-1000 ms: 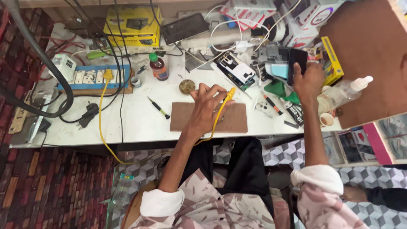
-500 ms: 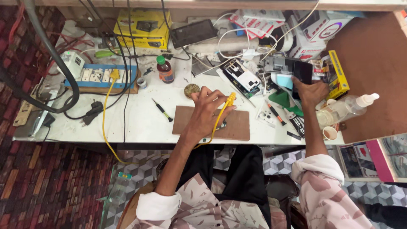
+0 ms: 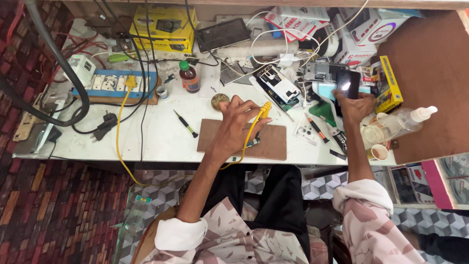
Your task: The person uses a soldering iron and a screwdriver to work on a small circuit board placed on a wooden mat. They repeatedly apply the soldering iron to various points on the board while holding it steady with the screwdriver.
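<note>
At nine o'clock from our left hand lies the blue-and-white power strip, a yellow plug seated in it, with a brown bottle with a green cap just to its three o'clock and a small green-handled screwdriver lying loose on the white bench. Our left hand rests on the brown work mat, fingers curled around a yellow-handled tool whose yellow cord loops off the bench edge toward six o'clock; under the palm sits a small dark part (too hidden to say what it is). At twelve o'clock from that hand a brass-coloured round tin stands apart from the fingers. Toward two o'clock an opened phone lies on the bench with its insides showing, so the opening-up looks done and, in our judgement, the work on its parts is only midway. At three o'clock our right hand grips a dark phone with a lit patch on it, held among the clutter. Beyond it, a clear spray bottle lies tilted at the bench's end.
</note>
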